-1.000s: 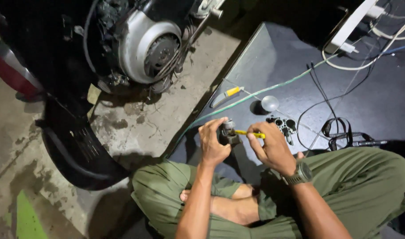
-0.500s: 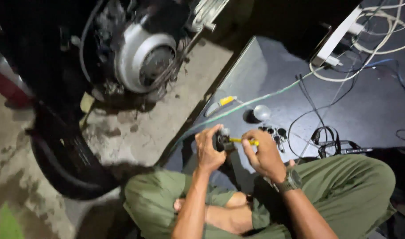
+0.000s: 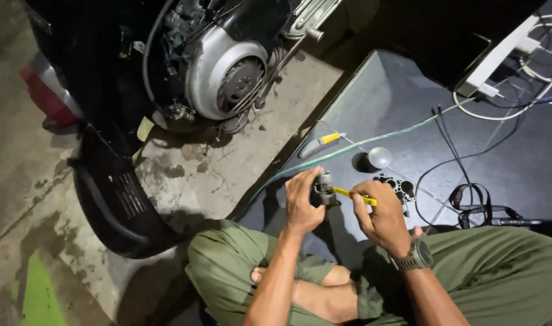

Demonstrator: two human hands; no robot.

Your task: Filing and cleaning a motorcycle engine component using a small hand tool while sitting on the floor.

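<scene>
Rough, stained concrete and a dark mat frame the scene as we sit cross-legged beside a scooter's exposed engine. Our left hand is clenched around a small metal part, thumb and fingers wrapped about its body, holding it above our knees at the mat's near edge. Our right hand, a watch at its wrist, pinches a yellow-handled screwdriver, whose tip meets the part's side.

We judge the part compact, rigid and fairly heavy for its size, likely greasy and so apt to slip; a full grip around its body, as now, seems the safest hold, clear of any fine fittings. The screwdriver looks light and stiff, best held along its handle.

Just beyond the hands lie a dark casting with round holes and a small round silvery cap. A second yellow-handled tool rests further off, with a green cable running across the mat. Black wires coil to the right, and white cords trail near a white strip at the far corner.

Off the mat to the left, the grey fan housing of the engine faces us, and a black body panel lies on the concrete floor. Lighting is dim and narrow.
</scene>
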